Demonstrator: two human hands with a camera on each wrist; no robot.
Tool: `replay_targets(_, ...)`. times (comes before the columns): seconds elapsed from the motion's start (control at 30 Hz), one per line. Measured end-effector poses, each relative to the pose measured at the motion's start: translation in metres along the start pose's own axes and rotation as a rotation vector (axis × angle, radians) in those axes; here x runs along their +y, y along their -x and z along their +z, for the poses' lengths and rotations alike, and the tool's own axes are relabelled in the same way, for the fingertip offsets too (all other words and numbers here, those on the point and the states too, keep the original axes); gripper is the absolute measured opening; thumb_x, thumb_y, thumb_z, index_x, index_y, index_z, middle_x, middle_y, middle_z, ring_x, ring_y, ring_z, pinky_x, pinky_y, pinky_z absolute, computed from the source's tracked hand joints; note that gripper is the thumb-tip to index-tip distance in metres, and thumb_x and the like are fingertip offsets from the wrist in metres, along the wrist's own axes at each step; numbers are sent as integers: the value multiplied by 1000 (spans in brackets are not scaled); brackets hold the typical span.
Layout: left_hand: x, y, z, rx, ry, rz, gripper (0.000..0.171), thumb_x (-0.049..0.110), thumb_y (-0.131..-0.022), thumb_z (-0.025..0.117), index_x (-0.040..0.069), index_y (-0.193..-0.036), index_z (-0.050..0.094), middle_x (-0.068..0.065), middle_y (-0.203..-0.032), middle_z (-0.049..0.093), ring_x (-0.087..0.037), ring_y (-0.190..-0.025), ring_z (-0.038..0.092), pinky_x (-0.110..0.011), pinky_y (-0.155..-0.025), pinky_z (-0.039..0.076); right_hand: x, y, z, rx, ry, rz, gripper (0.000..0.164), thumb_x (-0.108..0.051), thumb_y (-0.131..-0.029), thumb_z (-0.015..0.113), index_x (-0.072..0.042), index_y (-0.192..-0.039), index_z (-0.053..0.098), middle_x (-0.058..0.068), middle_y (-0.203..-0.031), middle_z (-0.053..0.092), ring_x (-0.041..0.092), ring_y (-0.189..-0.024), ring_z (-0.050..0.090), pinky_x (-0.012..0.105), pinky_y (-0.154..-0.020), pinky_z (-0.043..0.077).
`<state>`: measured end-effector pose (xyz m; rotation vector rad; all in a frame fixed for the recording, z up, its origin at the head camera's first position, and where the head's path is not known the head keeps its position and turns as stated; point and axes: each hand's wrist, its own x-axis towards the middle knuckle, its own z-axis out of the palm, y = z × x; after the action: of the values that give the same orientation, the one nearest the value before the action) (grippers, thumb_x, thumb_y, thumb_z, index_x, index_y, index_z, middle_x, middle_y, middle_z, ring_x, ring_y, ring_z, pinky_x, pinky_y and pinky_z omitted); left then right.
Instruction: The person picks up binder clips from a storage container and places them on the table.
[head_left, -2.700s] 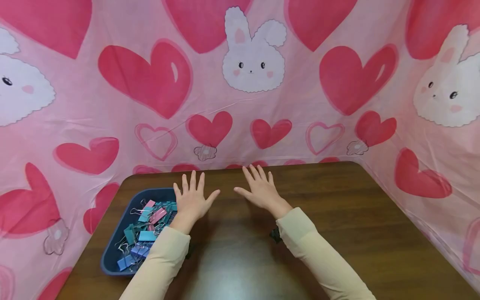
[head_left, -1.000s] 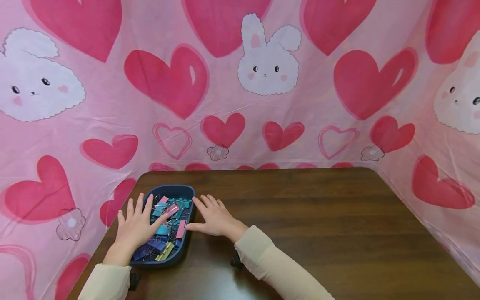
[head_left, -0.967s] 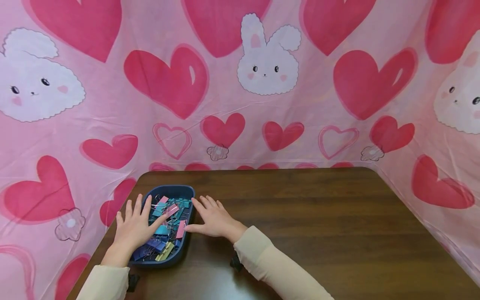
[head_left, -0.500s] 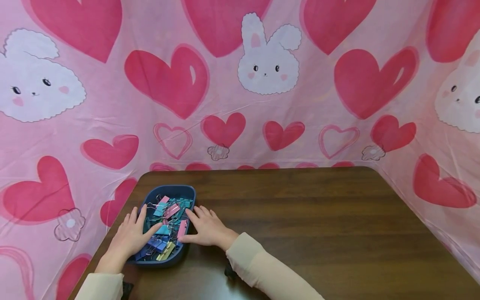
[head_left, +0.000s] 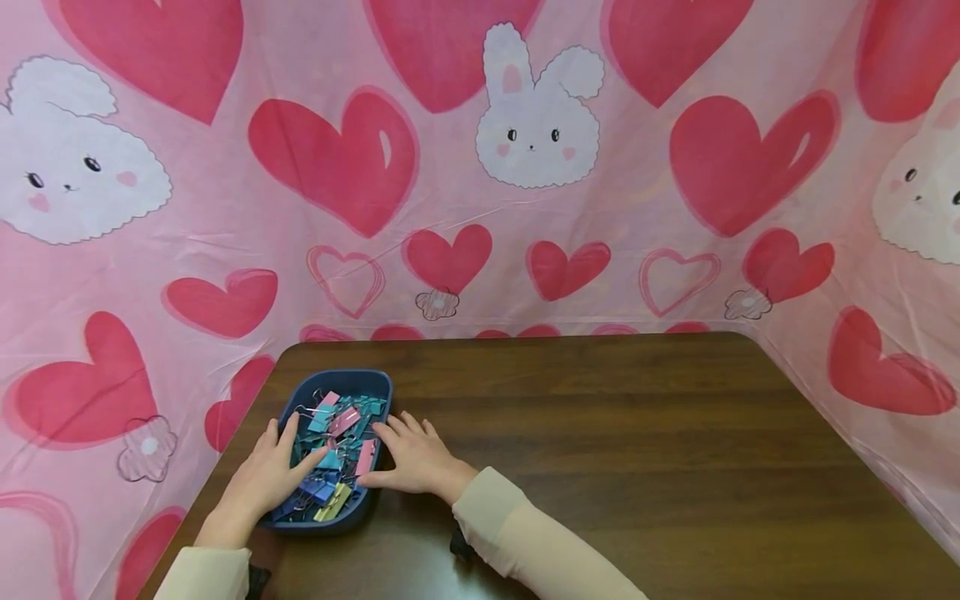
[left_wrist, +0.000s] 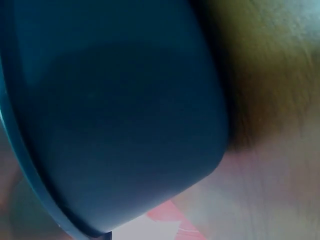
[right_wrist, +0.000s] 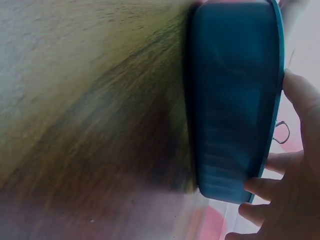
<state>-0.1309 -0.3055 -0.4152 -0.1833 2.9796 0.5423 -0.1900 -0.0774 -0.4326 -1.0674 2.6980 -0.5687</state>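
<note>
A dark blue plastic bin (head_left: 348, 382) full of binder clips stands on the left part of the table. Among the clips are a pink clip (head_left: 344, 421), a yellow clip (head_left: 332, 502), a blue clip (head_left: 317, 487) and several teal ones. My left hand (head_left: 258, 483) lies along the bin's left side, thumb reaching over the clips. On the opposite side my right hand (head_left: 416, 462) touches the rim, its fingers spread and fairly straight. The right wrist view has the right fingertips against the bin wall (right_wrist: 232, 100). Only the outer bin wall (left_wrist: 125, 125) fills most of the left wrist view.
The brown wooden table (head_left: 600, 442) extends to the right of the bin. A pink curtain (head_left: 480, 200) with hearts and rabbits hangs behind it and along both sides. One wire clip handle (right_wrist: 281, 132) sticks up above the rim in the right wrist view.
From over the middle of the table, both hands have moved left to the bin. The left hand then lowered along its left side, and the right hand came closer to the right rim.
</note>
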Motion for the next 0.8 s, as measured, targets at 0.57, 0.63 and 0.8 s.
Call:
replay_targets(0.57,27,-1,3,-6,44,26,99,66,-83,44,-9,-142,14,-45,-137,9,-61,-120,18,-70,-86,26,24,10,-14,8,-72,9,78,-58,-77,59,-18,-141,38,4,-146,33,25,-136,18,54,-105,15)
replay_targets(0.63,30,-1,5,-12,51,24,99,65,-84,44,-8,-142,14,-44,-138,9,-60,-121,18,-69,-87,26,28,13,-15,10,-76,4,79,-57,-77,60,-16,-141,38,5,-146,33,26,-136,18,54,-105,14)
replay_targets(0.8,40,-2,8,-31,79,21,99,64,-84,44,-10,-142,12,-41,-140,9,-58,-122,19,-68,-88,27,38,20,-22,22,-106,-2,77,-52,-76,62,-14,-140,40,5,-145,35,28,-136,18,55,-105,14)
